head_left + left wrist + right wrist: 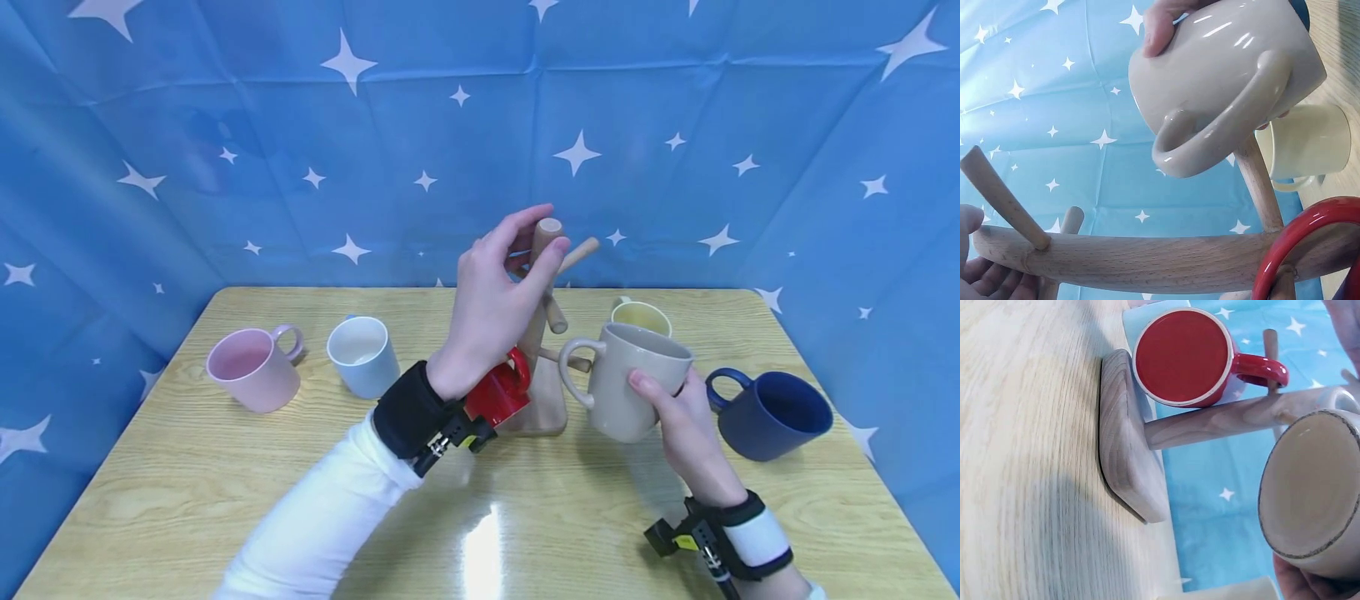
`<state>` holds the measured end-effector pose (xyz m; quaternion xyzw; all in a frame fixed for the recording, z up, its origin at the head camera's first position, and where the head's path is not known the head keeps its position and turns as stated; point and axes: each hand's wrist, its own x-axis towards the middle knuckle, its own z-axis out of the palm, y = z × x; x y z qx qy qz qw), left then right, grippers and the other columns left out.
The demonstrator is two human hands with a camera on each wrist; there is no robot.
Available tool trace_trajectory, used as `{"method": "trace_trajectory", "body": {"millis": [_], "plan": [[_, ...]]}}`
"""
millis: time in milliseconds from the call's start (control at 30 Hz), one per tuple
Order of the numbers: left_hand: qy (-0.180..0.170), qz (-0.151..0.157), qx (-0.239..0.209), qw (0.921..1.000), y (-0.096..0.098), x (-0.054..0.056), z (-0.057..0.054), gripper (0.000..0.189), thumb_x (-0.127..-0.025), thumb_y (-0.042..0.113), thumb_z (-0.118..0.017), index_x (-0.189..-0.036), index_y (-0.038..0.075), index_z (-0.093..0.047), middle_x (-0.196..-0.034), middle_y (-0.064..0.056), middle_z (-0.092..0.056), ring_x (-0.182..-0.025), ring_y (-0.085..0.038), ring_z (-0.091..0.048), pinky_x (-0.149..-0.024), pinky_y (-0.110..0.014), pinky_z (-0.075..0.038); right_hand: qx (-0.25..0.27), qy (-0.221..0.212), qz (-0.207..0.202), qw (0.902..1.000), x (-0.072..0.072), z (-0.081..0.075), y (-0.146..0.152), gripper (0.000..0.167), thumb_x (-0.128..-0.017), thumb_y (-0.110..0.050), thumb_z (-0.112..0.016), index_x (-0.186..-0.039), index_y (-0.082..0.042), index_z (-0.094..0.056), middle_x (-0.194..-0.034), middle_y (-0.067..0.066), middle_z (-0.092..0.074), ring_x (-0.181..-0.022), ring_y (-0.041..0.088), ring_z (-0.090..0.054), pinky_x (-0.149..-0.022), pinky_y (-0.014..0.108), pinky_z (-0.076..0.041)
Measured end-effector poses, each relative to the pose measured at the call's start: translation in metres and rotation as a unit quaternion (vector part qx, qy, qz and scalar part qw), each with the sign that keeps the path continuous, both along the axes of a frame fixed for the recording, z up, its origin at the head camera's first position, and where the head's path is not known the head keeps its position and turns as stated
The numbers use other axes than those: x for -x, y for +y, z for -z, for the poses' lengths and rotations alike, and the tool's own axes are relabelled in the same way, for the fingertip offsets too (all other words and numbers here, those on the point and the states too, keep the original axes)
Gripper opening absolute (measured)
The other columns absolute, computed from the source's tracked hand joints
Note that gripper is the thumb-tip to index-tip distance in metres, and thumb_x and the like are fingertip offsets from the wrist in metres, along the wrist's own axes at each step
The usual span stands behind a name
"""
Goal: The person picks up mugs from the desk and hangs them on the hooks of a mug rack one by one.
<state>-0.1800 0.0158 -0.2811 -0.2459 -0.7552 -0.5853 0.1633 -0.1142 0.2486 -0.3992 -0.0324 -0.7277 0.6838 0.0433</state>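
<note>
My left hand (495,292) curls its fingers and thumb around the top of a wooden mug tree (551,400). Low on the tree's left side hangs a red mug (498,396), partly covered by my left wrist; its underside shows in the right wrist view. My right hand (686,425) grips a beige mug (630,392) by its body, thumb on the near side. The mug's handle (1229,134) points left toward a lower peg (1257,184). Whether the peg's tip enters the handle I cannot tell. The mug is tilted and held above the table.
On the wooden table (187,500) a pink mug (258,375) and a light blue mug (367,362) stand at the left. A yellow mug (641,315) stands behind the beige one, and a navy mug (772,417) at the right. A blue starry cloth (450,133) hangs behind.
</note>
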Motion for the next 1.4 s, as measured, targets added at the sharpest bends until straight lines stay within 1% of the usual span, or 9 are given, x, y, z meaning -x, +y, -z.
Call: {"method": "trace_trajectory", "body": {"millis": [200, 300, 533, 700, 833, 967, 1200, 1300, 1400], "plan": [[0.001, -0.010, -0.002, 0.9999, 0.003, 0.001, 0.000, 0.043, -0.103, 0.020, -0.069, -0.143, 0.006, -0.062, -0.125, -0.013, -0.077, -0.117, -0.023, -0.074, -0.100, -0.030, -0.060, 0.005, -0.003, 0.003, 1.0000, 0.002, 0.002, 0.000, 0.045, -0.099, -0.016, -0.061, -0.139, -0.026, -0.043, -0.127, -0.008, -0.056, -0.113, 0.008, -0.059, -0.089, 0.021, -0.053], [0.001, -0.013, 0.000, 0.9999, 0.004, 0.002, 0.000, 0.043, -0.103, 0.021, -0.068, -0.143, 0.006, -0.062, -0.125, -0.012, -0.077, -0.118, -0.023, -0.075, -0.101, -0.029, -0.060, 0.000, -0.010, 0.003, 0.9999, 0.003, 0.002, 0.001, 0.048, -0.100, -0.017, -0.060, -0.143, -0.023, -0.041, -0.130, -0.007, -0.054, -0.114, 0.007, -0.058, -0.090, 0.020, -0.053], [0.007, -0.015, 0.011, 0.9998, 0.004, 0.001, 0.000, 0.039, -0.105, 0.020, -0.065, -0.141, 0.005, -0.063, -0.128, -0.013, -0.075, -0.116, -0.025, -0.075, -0.099, -0.032, -0.060, -0.020, -0.042, 0.002, 0.9989, 0.004, 0.001, -0.002, 0.059, -0.103, -0.022, -0.059, -0.155, -0.014, -0.032, -0.137, 0.000, -0.048, -0.117, 0.006, -0.056, -0.090, 0.019, -0.053], [0.011, -0.028, 0.010, 0.9995, -0.001, 0.000, 0.001, 0.038, -0.105, 0.018, -0.064, -0.140, 0.004, -0.063, -0.124, -0.014, -0.074, -0.113, -0.026, -0.075, -0.098, -0.036, -0.060, -0.029, -0.055, -0.009, 0.9980, 0.008, 0.003, -0.009, 0.062, -0.104, -0.025, -0.058, -0.158, -0.010, -0.031, -0.144, 0.009, -0.048, -0.115, 0.003, -0.058, -0.092, 0.019, -0.052], [0.005, -0.021, 0.011, 0.9997, 0.000, 0.001, 0.000, 0.038, -0.106, 0.019, -0.064, -0.141, 0.004, -0.062, -0.124, -0.014, -0.074, -0.113, -0.025, -0.074, -0.098, -0.035, -0.060, -0.032, -0.060, -0.006, 0.9976, 0.007, 0.004, -0.008, 0.062, -0.104, -0.025, -0.056, -0.159, -0.009, -0.030, -0.148, 0.013, -0.046, -0.114, 0.001, -0.058, -0.092, 0.017, -0.051], [-0.001, -0.020, 0.013, 0.9997, 0.004, 0.002, 0.000, 0.038, -0.105, 0.020, -0.066, -0.140, 0.005, -0.062, -0.124, -0.012, -0.075, -0.113, -0.023, -0.075, -0.097, -0.034, -0.059, -0.028, -0.064, -0.011, 0.9975, 0.007, 0.005, -0.004, 0.062, -0.106, -0.025, -0.054, -0.160, -0.010, -0.028, -0.149, 0.012, -0.045, -0.116, 0.000, -0.057, -0.092, 0.017, -0.051], [0.008, -0.025, 0.025, 0.9993, 0.006, 0.002, 0.000, 0.039, -0.105, 0.020, -0.066, -0.140, 0.005, -0.062, -0.124, -0.012, -0.074, -0.112, -0.024, -0.074, -0.095, -0.033, -0.058, -0.017, -0.074, -0.032, 0.9966, 0.007, 0.009, -0.003, 0.062, -0.109, -0.028, -0.050, -0.162, -0.011, -0.024, -0.157, 0.014, -0.039, -0.121, 0.001, -0.054, -0.096, 0.015, -0.049], [0.009, -0.024, 0.027, 0.9993, 0.006, 0.002, 0.000, 0.038, -0.105, 0.020, -0.066, -0.140, 0.005, -0.062, -0.122, -0.013, -0.075, -0.112, -0.024, -0.074, -0.095, -0.032, -0.058, -0.008, -0.082, -0.042, 0.9958, 0.007, 0.011, -0.003, 0.063, -0.110, -0.031, -0.048, -0.163, -0.014, -0.021, -0.158, 0.011, -0.037, -0.126, 0.003, -0.050, -0.100, 0.017, -0.046], [0.011, -0.025, 0.028, 0.9992, 0.006, 0.002, 0.000, 0.038, -0.105, 0.020, -0.065, -0.139, 0.005, -0.062, -0.122, -0.013, -0.075, -0.111, -0.023, -0.074, -0.094, -0.032, -0.058, 0.002, -0.097, -0.051, 0.9940, 0.009, 0.012, -0.005, 0.062, -0.111, -0.035, -0.046, -0.163, -0.014, -0.020, -0.155, 0.007, -0.038, -0.127, 0.004, -0.049, -0.102, 0.018, -0.045]]}}
